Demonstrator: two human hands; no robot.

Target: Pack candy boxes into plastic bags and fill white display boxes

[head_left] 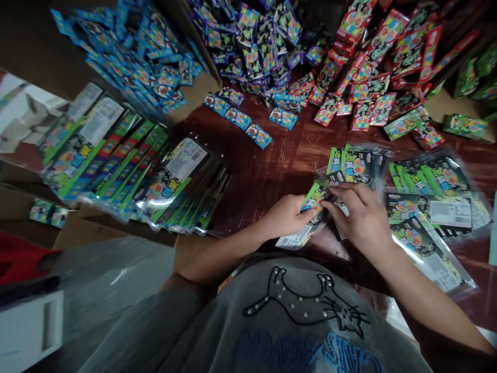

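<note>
My left hand and my right hand meet over the dark wooden table, both closed on a clear plastic bag with a green printed card inside. The left pinches the bag's near end, while the right grips its upper part with the fingers curled over it. Just beyond my fingers lies a small pile of green cards in clear bags.
Finished bagged packs lie fanned at the left and stacked at the right. Loose small packets are heaped behind: blue, purple, red, green. Cardboard boxes stand at the left.
</note>
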